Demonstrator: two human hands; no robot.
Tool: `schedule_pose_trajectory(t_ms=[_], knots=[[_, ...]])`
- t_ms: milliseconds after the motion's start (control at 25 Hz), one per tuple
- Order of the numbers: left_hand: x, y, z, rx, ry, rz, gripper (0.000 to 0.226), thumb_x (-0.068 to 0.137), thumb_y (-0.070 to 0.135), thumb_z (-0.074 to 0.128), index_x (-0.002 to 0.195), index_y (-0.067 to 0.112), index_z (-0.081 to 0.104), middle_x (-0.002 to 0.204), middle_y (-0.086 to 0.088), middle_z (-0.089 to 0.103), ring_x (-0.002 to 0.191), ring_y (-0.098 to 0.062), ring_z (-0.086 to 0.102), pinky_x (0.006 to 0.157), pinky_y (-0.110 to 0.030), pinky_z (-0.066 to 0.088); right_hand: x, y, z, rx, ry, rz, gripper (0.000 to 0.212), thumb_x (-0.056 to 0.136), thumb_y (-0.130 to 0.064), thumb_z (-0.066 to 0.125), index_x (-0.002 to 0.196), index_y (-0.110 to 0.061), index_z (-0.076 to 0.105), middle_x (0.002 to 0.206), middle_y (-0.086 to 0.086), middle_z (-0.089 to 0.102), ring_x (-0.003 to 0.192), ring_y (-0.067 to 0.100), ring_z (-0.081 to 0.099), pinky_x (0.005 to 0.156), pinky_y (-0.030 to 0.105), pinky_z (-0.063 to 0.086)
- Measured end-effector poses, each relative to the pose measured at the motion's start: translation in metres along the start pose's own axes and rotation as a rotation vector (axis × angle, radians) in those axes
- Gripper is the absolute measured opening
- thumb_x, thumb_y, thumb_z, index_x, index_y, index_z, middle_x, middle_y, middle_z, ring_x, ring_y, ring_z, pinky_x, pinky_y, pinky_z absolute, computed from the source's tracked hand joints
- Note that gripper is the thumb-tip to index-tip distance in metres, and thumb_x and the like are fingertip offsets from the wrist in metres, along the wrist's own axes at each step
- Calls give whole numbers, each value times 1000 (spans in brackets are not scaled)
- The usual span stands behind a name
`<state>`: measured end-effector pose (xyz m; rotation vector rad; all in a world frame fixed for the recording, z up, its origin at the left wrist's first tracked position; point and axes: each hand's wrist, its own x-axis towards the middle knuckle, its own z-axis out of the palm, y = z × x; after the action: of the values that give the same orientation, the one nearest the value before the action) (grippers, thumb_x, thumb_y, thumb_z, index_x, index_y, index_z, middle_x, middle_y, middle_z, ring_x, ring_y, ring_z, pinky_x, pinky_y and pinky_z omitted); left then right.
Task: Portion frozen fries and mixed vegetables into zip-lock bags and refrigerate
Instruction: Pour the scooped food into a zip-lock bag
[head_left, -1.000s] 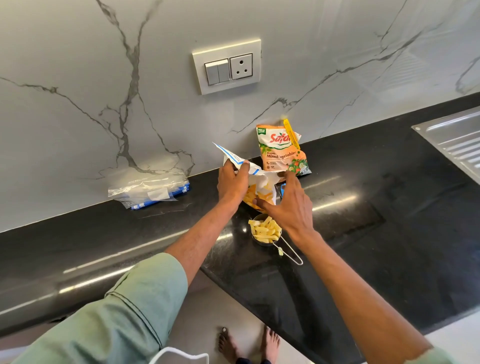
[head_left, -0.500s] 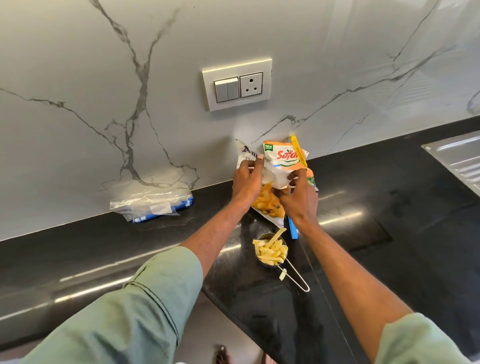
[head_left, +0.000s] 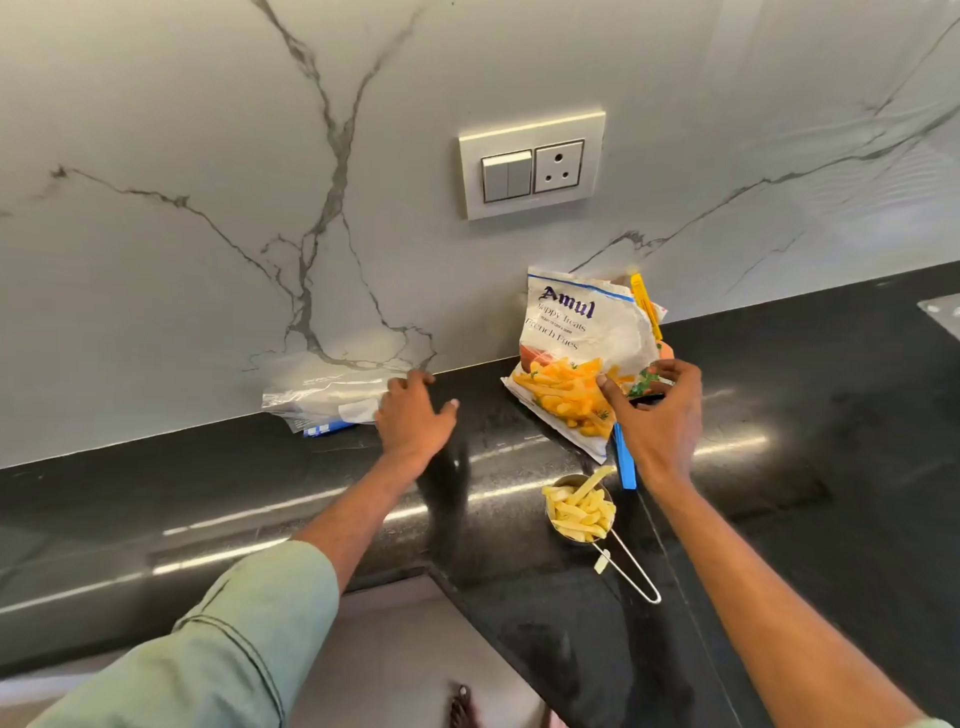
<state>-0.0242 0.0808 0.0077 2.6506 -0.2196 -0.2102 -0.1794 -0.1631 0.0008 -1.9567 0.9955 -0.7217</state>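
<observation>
The white Amul fries bag (head_left: 574, 343) leans against the wall on the black counter (head_left: 779, 493). My right hand (head_left: 662, 421) grips its lower right edge, thumb on the printed fries. Behind it the mixed vegetable bag (head_left: 647, 382) is almost hidden, with a yellow clip (head_left: 644, 306) sticking up. A blue clip (head_left: 623, 460) lies under my right hand. A small metal wire-handled basket (head_left: 579, 512) full of pale fries stands in front. My left hand (head_left: 415, 415), fingers spread, reaches the right end of the clear zip-lock bags (head_left: 327, 395) lying by the wall.
A switch and socket plate (head_left: 530, 163) is on the marble wall above the bags. A steel sink edge (head_left: 940, 312) shows at the far right. The counter's front edge makes an inner corner (head_left: 431, 571) just before me.
My left hand has let go of the fries bag and moved left to the zip-lock bags. The fries bag now stands against the wall, covering the vegetable bag.
</observation>
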Motion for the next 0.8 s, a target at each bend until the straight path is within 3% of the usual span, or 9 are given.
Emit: schedule_pose_trajectory(t_ms=[80, 160, 400, 560, 680, 800], knots=[[6, -24, -16, 243, 75, 42, 61, 83, 38, 82, 134, 23, 51, 133, -9, 50, 125, -30, 49, 107, -47, 43, -16, -5, 7, -12, 127, -59, 69, 83, -58, 81, 127, -18, 47, 120, 1, 55, 99, 19, 61, 79, 47, 58], [14, -38, -30, 356, 155, 96, 64, 76, 28, 89, 129, 22, 53, 129, -10, 50, 120, -30, 49, 101, -44, 43, -30, -15, 16, 0, 124, -121, 57, 89, -48, 79, 126, -18, 48, 117, 1, 53, 97, 18, 59, 79, 45, 57], [15, -74, -68, 300, 343, 110, 68, 65, 24, 89, 122, 20, 51, 128, -13, 49, 119, -34, 48, 97, -48, 42, -55, -36, 38, 49, -45, -241, 46, 92, -36, 78, 123, -25, 47, 118, -3, 56, 96, 20, 61, 75, 36, 54], [7, -127, -87, 530, 247, 98, 98, 46, 25, 99, 130, 17, 49, 135, -16, 45, 128, -36, 44, 101, -53, 41, -76, -43, 47, 54, -107, -314, 45, 92, -31, 78, 121, -29, 45, 112, 1, 58, 96, 20, 58, 75, 35, 53], [10, -156, -97, 662, 167, 58, 107, 58, 24, 97, 148, 18, 39, 153, -19, 34, 143, -38, 32, 113, -55, 34, -95, -59, 67, 49, -213, -427, 43, 92, -26, 79, 122, -25, 48, 113, -1, 56, 94, 12, 55, 78, 34, 54], [17, -166, -92, 782, 101, 148, 111, 74, 41, 87, 159, 20, 19, 162, -19, 24, 151, -39, 23, 122, -55, 23, -112, -86, 96, 45, -386, -564, 41, 92, -24, 78, 123, -22, 51, 117, -4, 52, 97, 7, 56, 82, 27, 54]])
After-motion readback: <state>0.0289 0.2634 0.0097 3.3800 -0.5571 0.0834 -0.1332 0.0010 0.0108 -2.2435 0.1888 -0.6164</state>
